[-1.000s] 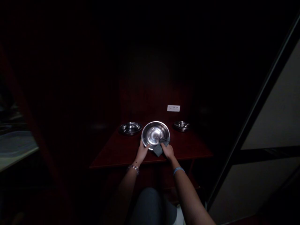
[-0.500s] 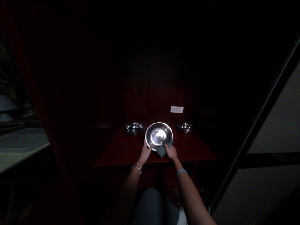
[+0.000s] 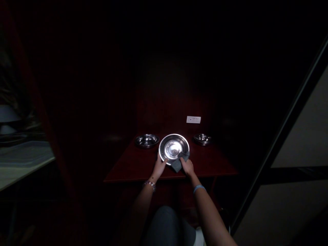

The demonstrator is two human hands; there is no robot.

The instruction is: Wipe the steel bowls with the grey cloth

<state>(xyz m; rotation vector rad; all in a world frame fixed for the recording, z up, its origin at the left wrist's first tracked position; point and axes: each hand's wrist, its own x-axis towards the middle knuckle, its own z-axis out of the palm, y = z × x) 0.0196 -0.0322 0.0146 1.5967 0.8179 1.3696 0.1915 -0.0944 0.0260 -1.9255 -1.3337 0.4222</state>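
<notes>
A shiny steel bowl [image 3: 172,149] is tilted toward me above the dark red table [image 3: 128,168]. My left hand [image 3: 160,166] grips its lower left rim, thumb on the inner side and fingers hidden behind. At the lower right rim, my right hand [image 3: 187,166] is closed on a grey cloth [image 3: 176,165], which is folded over the rim and lies against the bowl. Another steel bowl [image 3: 147,140] rests on the table to the left. On the right stand some smaller steel bowls [image 3: 202,139] that look stacked.
A white socket panel [image 3: 193,119] is on the back wall above the table. Off to the left, a pale table [image 3: 15,174] carries a clear plastic lid or tray [image 3: 25,153] and a white lamp-like object [image 3: 7,114]. A dark-framed panel [image 3: 294,201] stands at the right.
Almost nothing differs. Both hands keep their hold on the bowl and cloth, and the view has shifted very slightly.
</notes>
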